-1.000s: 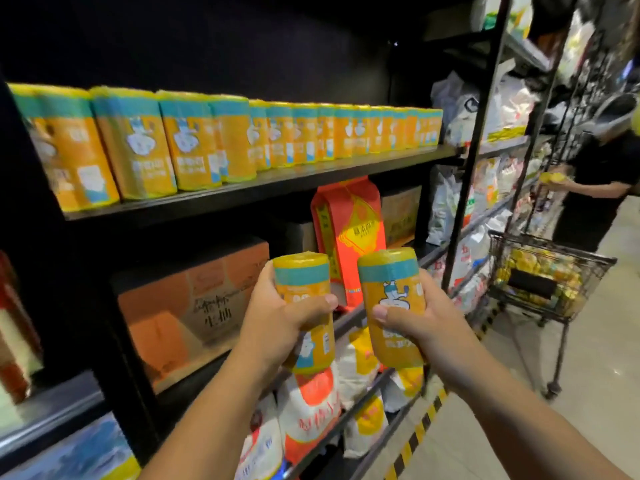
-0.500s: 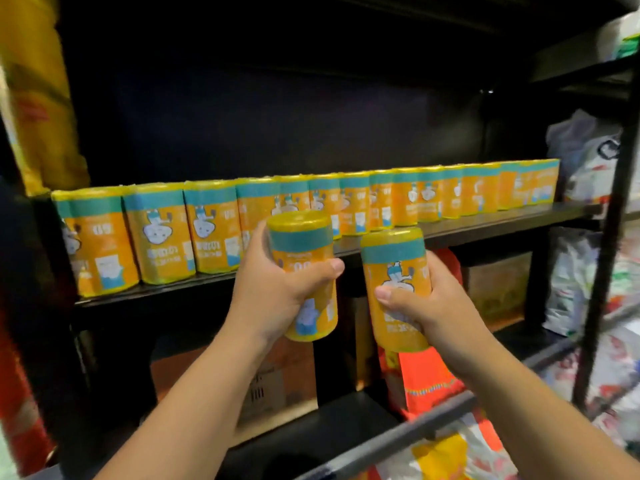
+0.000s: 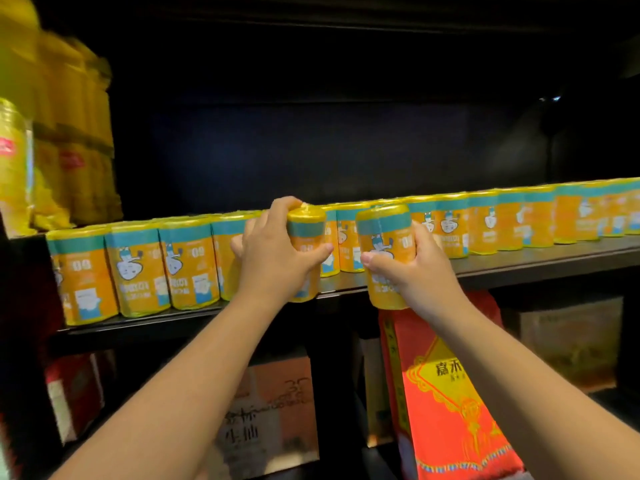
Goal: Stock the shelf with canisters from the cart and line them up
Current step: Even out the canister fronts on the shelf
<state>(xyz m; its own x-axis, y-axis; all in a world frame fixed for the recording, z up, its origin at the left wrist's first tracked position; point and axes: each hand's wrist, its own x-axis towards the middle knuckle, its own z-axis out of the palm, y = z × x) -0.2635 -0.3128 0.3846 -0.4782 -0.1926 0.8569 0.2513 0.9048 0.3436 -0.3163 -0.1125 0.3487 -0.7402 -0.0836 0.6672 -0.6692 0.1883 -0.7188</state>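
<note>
Glossy film-wrapped canisters (image 3: 138,268) — matt black shelf (image 3: 519,268)

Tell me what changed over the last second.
Both hands rose: the left hand and right hand carried the left canister and right canister up from the lower shelves to the shelf edge, in front of the row of canisters. Nothing was let go; grips and row unchanged.
</note>
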